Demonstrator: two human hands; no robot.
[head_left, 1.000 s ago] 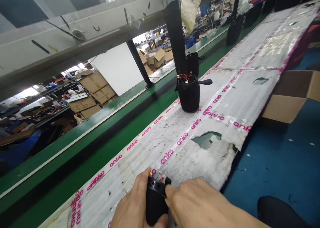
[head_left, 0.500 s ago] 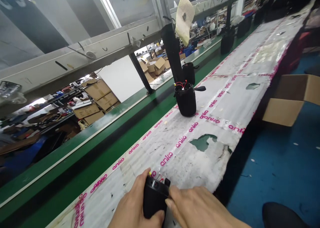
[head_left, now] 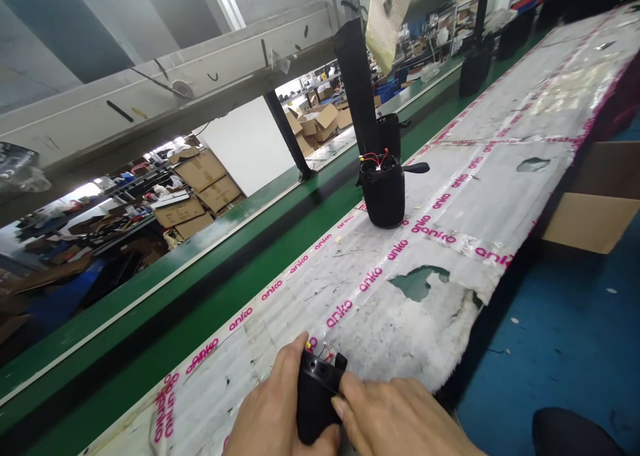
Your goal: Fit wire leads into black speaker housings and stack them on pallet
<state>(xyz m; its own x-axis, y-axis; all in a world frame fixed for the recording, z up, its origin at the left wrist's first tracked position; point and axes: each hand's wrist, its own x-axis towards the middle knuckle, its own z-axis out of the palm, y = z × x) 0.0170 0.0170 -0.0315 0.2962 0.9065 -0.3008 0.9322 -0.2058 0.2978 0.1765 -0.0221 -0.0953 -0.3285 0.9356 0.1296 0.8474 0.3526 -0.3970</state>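
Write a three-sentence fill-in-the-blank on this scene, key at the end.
1. The left hand grips, and the right hand touches, a rimmed cylindrical housing coloured ____.
2. The thin wires atop the upright black cylindrical container are ____.
3. The pink lettering on the long white sheet repeatedly reads ____.

Missing words: black; red; anko.

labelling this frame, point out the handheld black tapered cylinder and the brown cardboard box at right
Handheld black tapered cylinder (head_left: 316, 403), head view: side wall.
Brown cardboard box at right (head_left: 593, 223), head view: lower panel.
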